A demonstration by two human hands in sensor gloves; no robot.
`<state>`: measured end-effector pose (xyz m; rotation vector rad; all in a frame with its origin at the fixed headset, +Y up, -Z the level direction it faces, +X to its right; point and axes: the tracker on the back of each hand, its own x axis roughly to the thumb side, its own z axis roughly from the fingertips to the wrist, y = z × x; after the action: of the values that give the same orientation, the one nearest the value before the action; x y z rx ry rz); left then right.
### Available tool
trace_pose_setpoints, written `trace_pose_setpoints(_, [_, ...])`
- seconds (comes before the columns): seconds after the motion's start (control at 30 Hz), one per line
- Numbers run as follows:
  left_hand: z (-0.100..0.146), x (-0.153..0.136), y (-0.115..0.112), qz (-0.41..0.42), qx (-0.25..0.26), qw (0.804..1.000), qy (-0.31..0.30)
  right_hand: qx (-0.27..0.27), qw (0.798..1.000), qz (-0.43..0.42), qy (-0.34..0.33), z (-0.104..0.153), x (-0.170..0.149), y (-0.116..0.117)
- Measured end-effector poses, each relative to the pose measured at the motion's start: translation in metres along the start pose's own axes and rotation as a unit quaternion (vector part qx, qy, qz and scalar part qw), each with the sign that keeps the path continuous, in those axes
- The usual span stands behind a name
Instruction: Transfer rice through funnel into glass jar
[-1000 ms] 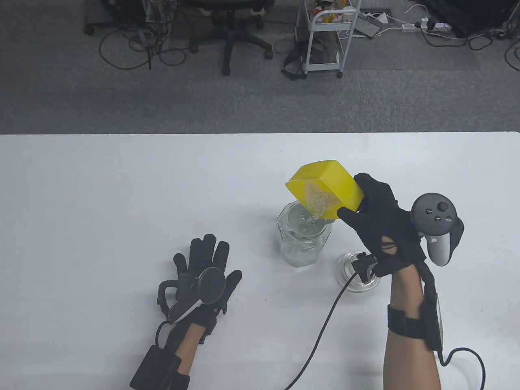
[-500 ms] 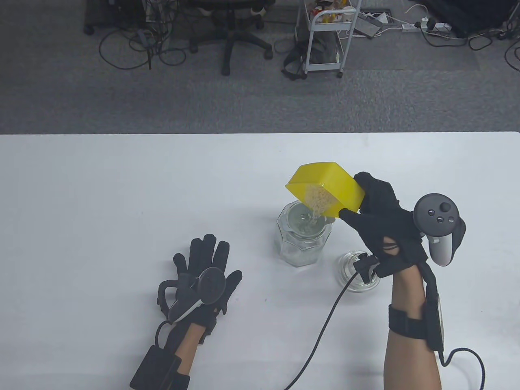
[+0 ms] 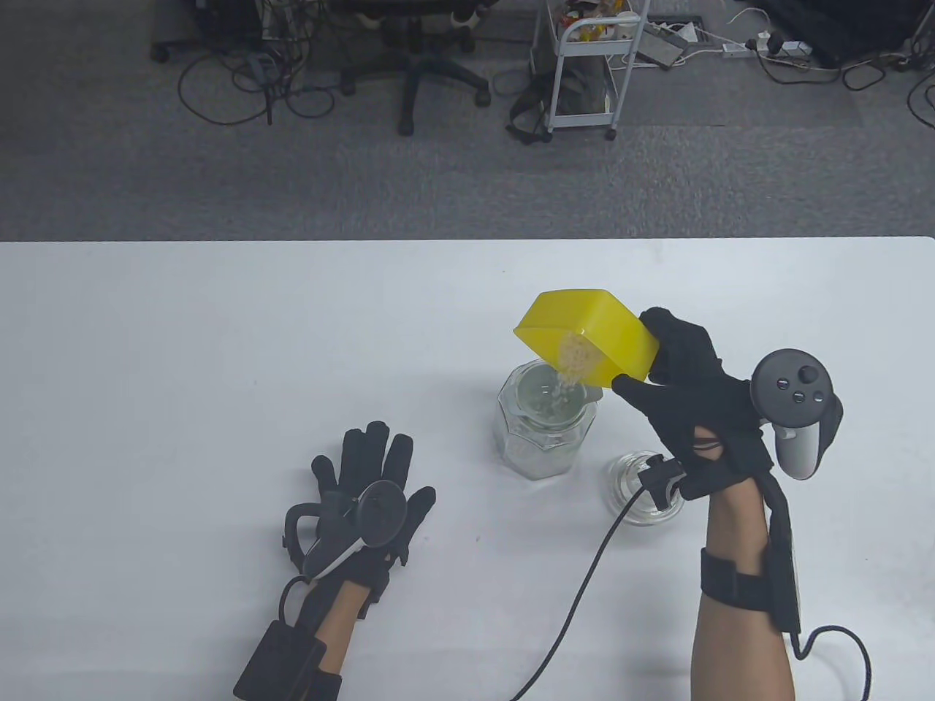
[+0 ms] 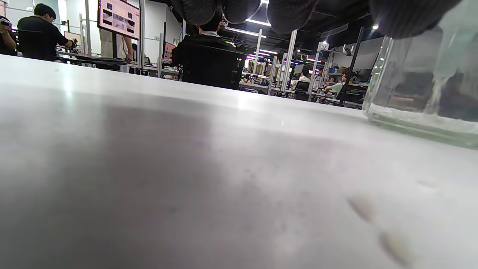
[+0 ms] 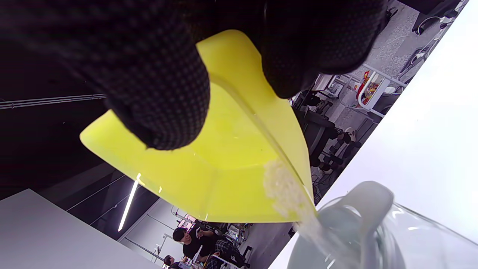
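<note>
On the white table [image 3: 182, 350] the glass jar [image 3: 544, 431] stands upright with a pale funnel [image 3: 553, 391] seated in its mouth; glass this thick is likely heavy, smooth and breakable, best steadied around its faceted wall. Tilted above it, a light, stiff yellow container [image 3: 592, 339] is gripped at its rear by the right hand [image 3: 690, 409], spilling rice [image 3: 573, 358] from one corner into the funnel. The left hand [image 3: 369, 489] rests flat with fingers spread, holding nothing. A small glass dish, perhaps the lid [image 3: 635, 496], sits near the jar under the right wrist, beside a trailing cable [image 3: 577, 591].
</note>
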<state>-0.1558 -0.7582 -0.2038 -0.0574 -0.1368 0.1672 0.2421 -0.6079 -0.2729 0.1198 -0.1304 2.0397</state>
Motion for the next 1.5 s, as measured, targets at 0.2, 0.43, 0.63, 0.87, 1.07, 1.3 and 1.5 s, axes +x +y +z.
trace_pose_setpoints(0.2, [0.000, 0.000, 0.000, 0.000, 0.000, 1.000, 0.000, 0.000, 1.000, -0.001, -0.003, 0.000, 0.000, 0.000])
trace_pose_setpoints(0.43, [0.000, 0.000, 0.000, 0.001, -0.001, 1.000, -0.001, -0.004, 1.000, -0.013, -0.009, 0.001, 0.002, 0.000])
trace_pose_setpoints(0.63, [0.000, 0.000, 0.000, 0.002, -0.001, 1.000, -0.001, -0.007, 1.000, -0.017, -0.015, 0.001, 0.004, -0.001])
trace_pose_setpoints(0.87, [0.000, 0.000, 0.000, 0.000, -0.002, 1.000, -0.002, -0.013, 0.999, -0.019, -0.022, 0.002, 0.006, -0.001])
trace_pose_setpoints(1.07, [0.000, 0.001, 0.000, 0.000, -0.004, 1.000, -0.002, -0.004, 1.000, -0.010, -0.020, 0.003, 0.007, -0.002])
trace_pose_setpoints(1.3, [0.000, 0.001, 0.000, 0.000, -0.007, 1.000, -0.003, 0.022, 0.999, 0.024, -0.020, 0.005, 0.013, -0.004])
trace_pose_setpoints(1.5, [0.000, 0.002, 0.000, 0.002, -0.004, 1.000, -0.005, 0.044, 0.997, 0.061, -0.016, 0.003, 0.014, 0.004])
